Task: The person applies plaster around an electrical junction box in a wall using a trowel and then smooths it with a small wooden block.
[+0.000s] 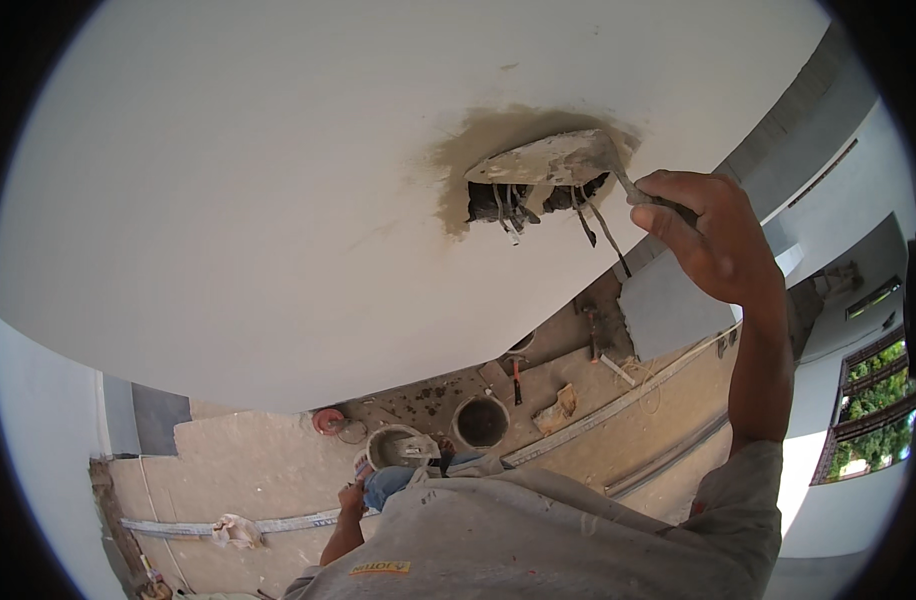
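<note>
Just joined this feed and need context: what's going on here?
A person's right hand holds a trowel, its flat blade at the upper part of a rough opening in a pale wall. Wires hang from the opening, with a brownish patch around its upper and left sides. The left hand is low, near the waist; whether it grips anything is hard to tell. A dark bucket stands on the floor below.

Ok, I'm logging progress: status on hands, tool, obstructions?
Right hand gripping trowel at wall opening. Left hand low, grip unclear. Wires dangling below trowel.
</note>
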Demonstrator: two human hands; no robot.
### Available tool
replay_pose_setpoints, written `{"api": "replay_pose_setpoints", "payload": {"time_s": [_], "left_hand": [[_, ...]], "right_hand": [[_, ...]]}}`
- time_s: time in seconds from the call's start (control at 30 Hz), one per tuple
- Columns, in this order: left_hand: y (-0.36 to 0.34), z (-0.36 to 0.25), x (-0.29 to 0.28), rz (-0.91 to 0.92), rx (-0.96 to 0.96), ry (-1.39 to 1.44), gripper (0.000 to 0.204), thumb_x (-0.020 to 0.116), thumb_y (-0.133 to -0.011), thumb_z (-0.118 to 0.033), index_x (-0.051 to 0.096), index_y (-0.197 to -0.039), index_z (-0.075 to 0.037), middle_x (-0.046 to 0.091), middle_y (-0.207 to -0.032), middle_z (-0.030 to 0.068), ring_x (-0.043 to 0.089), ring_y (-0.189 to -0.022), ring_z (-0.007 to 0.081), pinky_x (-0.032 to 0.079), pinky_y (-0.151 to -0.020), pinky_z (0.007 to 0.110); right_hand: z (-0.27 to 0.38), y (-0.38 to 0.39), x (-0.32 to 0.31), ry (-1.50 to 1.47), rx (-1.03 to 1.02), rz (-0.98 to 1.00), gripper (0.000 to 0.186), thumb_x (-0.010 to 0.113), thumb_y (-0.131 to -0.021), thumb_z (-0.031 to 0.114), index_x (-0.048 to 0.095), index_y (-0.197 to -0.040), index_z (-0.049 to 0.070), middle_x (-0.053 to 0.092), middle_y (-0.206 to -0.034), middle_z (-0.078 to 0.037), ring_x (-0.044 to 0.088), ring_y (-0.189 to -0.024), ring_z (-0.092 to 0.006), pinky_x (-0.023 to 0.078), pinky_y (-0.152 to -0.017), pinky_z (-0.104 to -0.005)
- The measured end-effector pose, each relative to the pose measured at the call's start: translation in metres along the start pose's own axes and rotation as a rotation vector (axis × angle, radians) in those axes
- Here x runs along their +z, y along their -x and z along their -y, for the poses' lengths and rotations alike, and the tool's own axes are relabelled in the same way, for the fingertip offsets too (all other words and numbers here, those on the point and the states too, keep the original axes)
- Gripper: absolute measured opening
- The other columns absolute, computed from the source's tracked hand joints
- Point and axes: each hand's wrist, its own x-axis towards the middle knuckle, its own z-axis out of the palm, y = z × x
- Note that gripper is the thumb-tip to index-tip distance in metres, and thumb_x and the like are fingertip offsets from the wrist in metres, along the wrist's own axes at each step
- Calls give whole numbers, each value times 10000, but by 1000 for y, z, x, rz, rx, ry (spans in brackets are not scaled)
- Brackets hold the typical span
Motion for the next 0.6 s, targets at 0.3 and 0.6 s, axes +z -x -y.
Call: {"api": "replay_pose_setpoints", "payload": {"time_s": [0.3,0.6], "left_hand": [[3,-6,-2,18,-17,20,406,653,-880,-388,607,-1024,-12,658,-865,108,534,-567,206,420,-431,363],[21,-46,-45,-19,30,-253,521,583,-932,-447,656,-1153,20,727,-1013,99,673,-919,239,504,-813,379]], "right_hand": [[-20,-5,-9,-77,66,-19,417,646,-904,342,687,-1050,-46,699,-873,-179,636,-764,-260,489,-739,-372],[8,97,30,-947,289,-348,471,562,-984,390,665,-1093,-56,558,-704,-18,501,-613,-86,380,-566,-235]]}}
